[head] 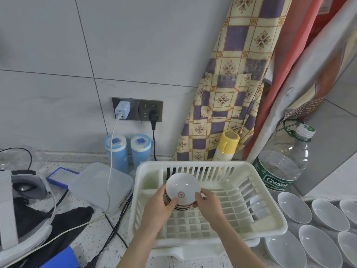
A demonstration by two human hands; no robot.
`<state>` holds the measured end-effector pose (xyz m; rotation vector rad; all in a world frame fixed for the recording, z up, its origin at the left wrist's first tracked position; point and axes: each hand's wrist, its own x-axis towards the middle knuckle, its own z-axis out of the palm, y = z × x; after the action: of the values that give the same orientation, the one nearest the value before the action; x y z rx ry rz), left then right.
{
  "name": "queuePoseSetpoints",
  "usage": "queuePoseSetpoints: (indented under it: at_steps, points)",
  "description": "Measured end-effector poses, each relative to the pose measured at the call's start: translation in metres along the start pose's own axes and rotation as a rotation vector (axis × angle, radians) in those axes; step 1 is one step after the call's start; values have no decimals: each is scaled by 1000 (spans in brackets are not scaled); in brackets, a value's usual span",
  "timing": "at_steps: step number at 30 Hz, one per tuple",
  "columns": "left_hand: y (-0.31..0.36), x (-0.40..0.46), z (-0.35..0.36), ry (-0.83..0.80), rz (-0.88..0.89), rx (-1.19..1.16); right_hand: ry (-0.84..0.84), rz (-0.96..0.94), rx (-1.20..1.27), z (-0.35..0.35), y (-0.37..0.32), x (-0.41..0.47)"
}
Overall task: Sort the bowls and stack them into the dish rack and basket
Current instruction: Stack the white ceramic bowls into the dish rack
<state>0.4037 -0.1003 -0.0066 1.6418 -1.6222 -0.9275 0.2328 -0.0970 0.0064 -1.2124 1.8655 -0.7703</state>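
Over at the far left of the frame a grey-and-white headset lies on the speckled table, with a black cloth beneath and beside it. A white cable runs up from the lower left to a white charger in the wall socket, and a black plug sits in the socket beside it. Below them stand two blue canisters against the wall, with a clear lidded box in front.

At centre, the white dish rack rests on the table. Both hands meet over its left half, holding a stack of small bowls tipped on its side so that the open face of the top one, with a red emblem, looks toward the camera. The left hand has a closed grip on the stack's left edge, thumb curled over the rim; the right hand pinches the right edge likewise. Whether the stack touches the rack floor is hard to tell, as the hands cover its lower edge.

Behind the rack a yellow-capped bottle stands before a checked apron. Right of the rack is a large water bottle, and at lower right a group of white bowls rests on the table, overlapping one another.
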Motion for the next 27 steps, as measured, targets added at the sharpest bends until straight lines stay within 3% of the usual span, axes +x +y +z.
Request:
queuePoseSetpoints:
  at_steps: [4, 7, 18, 27]
  points:
    - [-1, -1, 1, -20, -4, -30, -116, 316, 143, 2, 6, 0]
    - [-1, -2, 1, -25, 14, -27, -237, 479, 445, 5, 13, -1]
    - [-3, -2, 2, 9, 4, -29, -298, 429, 656, 14, 25, 0]
    - [-3, -2, 2, 7, -14, -6, -379, 446, 637, 13, 21, -5]
